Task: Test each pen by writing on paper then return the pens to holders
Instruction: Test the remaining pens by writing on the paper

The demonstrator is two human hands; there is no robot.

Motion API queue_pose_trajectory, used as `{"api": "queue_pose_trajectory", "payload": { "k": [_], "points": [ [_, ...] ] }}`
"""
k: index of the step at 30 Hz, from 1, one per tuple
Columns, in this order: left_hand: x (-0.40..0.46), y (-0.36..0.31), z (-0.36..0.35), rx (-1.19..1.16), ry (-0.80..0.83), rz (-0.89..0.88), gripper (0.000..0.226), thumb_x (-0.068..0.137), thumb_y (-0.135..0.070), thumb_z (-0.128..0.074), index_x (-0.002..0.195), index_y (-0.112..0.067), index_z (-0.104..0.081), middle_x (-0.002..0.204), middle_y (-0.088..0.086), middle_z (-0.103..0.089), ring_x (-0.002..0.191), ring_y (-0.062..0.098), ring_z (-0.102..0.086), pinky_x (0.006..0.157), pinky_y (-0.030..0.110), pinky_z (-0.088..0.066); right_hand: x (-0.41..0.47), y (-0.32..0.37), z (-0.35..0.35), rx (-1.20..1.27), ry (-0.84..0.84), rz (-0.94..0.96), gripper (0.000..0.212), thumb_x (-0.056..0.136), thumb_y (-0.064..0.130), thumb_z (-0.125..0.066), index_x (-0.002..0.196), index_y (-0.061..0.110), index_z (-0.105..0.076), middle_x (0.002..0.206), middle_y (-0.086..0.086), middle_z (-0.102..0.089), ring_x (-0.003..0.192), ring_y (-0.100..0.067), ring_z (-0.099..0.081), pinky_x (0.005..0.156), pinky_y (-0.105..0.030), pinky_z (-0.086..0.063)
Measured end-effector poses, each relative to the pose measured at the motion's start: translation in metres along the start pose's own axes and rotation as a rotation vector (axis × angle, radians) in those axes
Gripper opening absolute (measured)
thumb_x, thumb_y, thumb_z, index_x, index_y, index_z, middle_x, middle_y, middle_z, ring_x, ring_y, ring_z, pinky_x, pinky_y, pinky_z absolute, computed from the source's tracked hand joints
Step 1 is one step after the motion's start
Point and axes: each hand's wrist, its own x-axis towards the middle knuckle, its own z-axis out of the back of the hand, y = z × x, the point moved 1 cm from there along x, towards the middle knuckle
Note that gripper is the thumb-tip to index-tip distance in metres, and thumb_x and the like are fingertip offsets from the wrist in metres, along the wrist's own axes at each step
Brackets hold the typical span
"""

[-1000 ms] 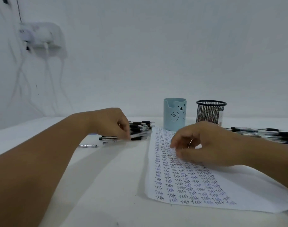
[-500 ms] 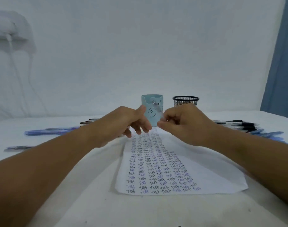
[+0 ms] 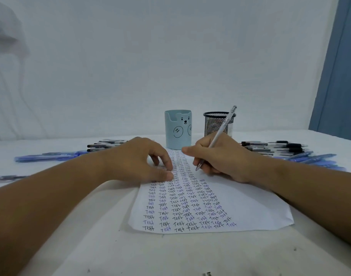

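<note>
A white sheet of paper [image 3: 250, 212] lies on the table, covered with columns of the word "Test" in black and blue ink. My right hand [image 3: 220, 158] grips a clear pen [image 3: 222, 128] in a writing hold, its tip down at the upper part of the sheet. My left hand [image 3: 134, 160] rests on the paper's upper left edge, fingertips pressing it flat. Behind the sheet stand a light-blue bear pen holder [image 3: 177, 129] and a black mesh pen holder [image 3: 214, 122].
Loose black and blue pens lie in a pile at the left [image 3: 103, 145] and another at the right [image 3: 286, 149]. A long blue pen pack [image 3: 47, 157] lies at the far left. A white wall stands behind, a blue curtain [image 3: 338, 76] at the right.
My left hand left the pile of pens and came down onto the paper. My right hand took the pen into a writing grip and lowered its tip to the sheet. The view shifted right.
</note>
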Motion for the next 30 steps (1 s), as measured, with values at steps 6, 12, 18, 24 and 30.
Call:
{"api": "queue_pose_trajectory", "payload": {
  "k": [6,12,18,24,30],
  "points": [
    [0.001,0.002,0.0,-0.009,0.0,-0.016,0.019,0.074,-0.052,-0.081,0.09,-0.043,-0.076,0.099,-0.019,-0.065,0.087,-0.011,-0.059,0.079,0.02,-0.044,0.004,-0.008,0.0,-0.133,-0.022,0.103,0.049,0.089,0.023,-0.075,0.053,0.016,-0.043,0.044,-0.004,-0.05,0.04,-0.016,-0.045,0.045,-0.022,-0.041],
    [0.002,0.004,0.0,-0.016,0.009,-0.018,0.021,0.072,-0.058,-0.08,0.089,-0.047,-0.074,0.104,-0.02,-0.066,0.096,-0.007,-0.06,0.084,0.024,-0.046,0.007,-0.012,0.0,-0.279,-0.088,0.127,0.044,0.083,0.008,-0.066,0.049,0.018,-0.039,0.055,-0.013,-0.044,0.05,-0.02,-0.058,0.051,-0.027,-0.044],
    [0.002,0.004,-0.001,-0.012,0.003,-0.032,0.02,0.074,-0.055,-0.08,0.09,-0.045,-0.075,0.105,-0.02,-0.067,0.099,-0.005,-0.06,0.087,0.026,-0.048,0.008,-0.013,-0.001,-0.251,-0.04,0.115,0.044,0.084,0.006,-0.065,0.049,0.016,-0.041,0.045,-0.002,-0.048,0.044,-0.013,-0.059,0.053,-0.027,-0.048],
    [0.002,0.004,0.0,-0.008,0.002,-0.025,0.02,0.073,-0.056,-0.08,0.09,-0.046,-0.074,0.106,-0.02,-0.067,0.101,-0.004,-0.06,0.088,0.027,-0.049,0.007,-0.013,-0.001,-0.288,-0.034,0.157,0.048,0.083,0.005,-0.064,0.045,0.02,-0.039,0.05,-0.008,-0.045,0.049,-0.017,-0.06,0.051,-0.026,-0.046],
    [0.002,0.003,-0.001,-0.01,-0.01,-0.033,0.018,0.074,-0.054,-0.081,0.089,-0.045,-0.075,0.103,-0.021,-0.067,0.096,-0.005,-0.06,0.082,0.022,-0.043,0.006,-0.011,-0.002,-0.27,-0.003,0.147,0.047,0.087,0.009,-0.068,0.049,0.018,-0.042,0.044,0.001,-0.049,0.045,-0.012,-0.057,0.062,-0.035,-0.055]
  ]
}}
